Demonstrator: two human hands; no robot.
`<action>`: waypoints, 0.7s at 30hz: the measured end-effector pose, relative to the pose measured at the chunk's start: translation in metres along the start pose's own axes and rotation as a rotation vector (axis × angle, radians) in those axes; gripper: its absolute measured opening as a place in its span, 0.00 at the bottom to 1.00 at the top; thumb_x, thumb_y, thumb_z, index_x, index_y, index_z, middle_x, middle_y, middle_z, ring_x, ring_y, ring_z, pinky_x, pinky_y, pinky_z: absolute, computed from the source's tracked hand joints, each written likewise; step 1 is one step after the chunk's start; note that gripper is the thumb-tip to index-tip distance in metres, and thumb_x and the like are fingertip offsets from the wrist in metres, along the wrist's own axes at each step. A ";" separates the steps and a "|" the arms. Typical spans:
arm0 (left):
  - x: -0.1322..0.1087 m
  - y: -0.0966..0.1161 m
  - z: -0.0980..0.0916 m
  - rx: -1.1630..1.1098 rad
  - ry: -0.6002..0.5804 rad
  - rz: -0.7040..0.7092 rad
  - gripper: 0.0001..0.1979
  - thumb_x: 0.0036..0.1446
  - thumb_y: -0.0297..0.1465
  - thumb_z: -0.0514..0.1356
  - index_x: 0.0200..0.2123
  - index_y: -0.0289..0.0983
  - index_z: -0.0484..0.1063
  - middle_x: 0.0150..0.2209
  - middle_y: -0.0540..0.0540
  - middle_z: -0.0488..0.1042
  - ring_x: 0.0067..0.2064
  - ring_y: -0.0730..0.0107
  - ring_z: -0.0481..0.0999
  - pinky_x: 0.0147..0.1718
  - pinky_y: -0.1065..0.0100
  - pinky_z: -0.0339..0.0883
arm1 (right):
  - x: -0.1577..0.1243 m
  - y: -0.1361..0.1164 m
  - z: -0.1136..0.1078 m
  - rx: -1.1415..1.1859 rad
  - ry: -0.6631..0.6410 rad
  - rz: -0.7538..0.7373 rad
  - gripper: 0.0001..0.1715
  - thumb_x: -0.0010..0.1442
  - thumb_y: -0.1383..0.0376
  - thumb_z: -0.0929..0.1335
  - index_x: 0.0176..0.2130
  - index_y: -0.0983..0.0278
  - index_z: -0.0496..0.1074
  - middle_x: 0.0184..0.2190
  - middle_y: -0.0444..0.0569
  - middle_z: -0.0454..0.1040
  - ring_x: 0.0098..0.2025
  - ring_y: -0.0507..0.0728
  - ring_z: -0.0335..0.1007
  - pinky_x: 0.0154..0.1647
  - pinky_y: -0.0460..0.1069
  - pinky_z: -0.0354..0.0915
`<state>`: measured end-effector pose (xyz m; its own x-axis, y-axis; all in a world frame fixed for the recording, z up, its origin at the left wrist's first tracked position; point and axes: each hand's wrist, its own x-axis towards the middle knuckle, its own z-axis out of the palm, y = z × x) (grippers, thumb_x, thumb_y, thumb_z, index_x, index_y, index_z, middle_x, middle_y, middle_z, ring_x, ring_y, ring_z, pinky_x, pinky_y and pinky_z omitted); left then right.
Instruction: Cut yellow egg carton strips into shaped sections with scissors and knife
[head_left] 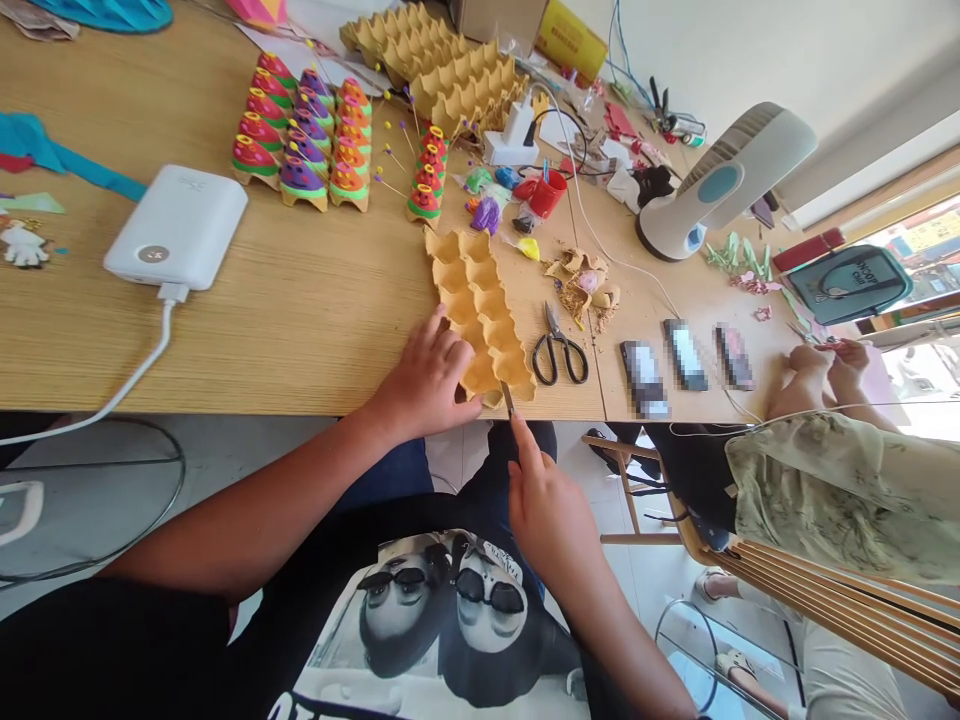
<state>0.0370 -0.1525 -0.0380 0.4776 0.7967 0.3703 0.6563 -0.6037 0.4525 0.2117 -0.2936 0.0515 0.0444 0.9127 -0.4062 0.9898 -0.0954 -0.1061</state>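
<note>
A yellow-brown egg tray, a two-row strip of cups, lies on the wooden table at its front edge. Along the tray's near left side, my left hand holds it down, with its fingertips at the cups and its thumb by the near end. My right hand is closed round the handle of a knife, index finger stretched along it. The narrow blade touches the tray's near end; most of the handle is hidden in my hand. Black-handled scissors rest just right of the tray.
Painted egg-cup pieces stand at the back left, near more egg trays. A white power bank with a cable lies left. Rightward are torn carton scraps, several phones, a fan and another person's hands.
</note>
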 end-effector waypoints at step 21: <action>0.000 0.000 0.001 0.024 0.003 0.005 0.19 0.56 0.40 0.66 0.46 0.38 0.68 0.50 0.35 0.71 0.76 0.30 0.49 0.71 0.36 0.53 | 0.004 -0.003 -0.002 -0.029 -0.021 0.018 0.39 0.76 0.67 0.58 0.79 0.60 0.42 0.48 0.56 0.80 0.38 0.58 0.80 0.36 0.48 0.70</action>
<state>0.0376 -0.1522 -0.0389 0.4794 0.7934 0.3751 0.6678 -0.6071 0.4306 0.2089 -0.2887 0.0515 0.0595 0.9024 -0.4268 0.9924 -0.0996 -0.0722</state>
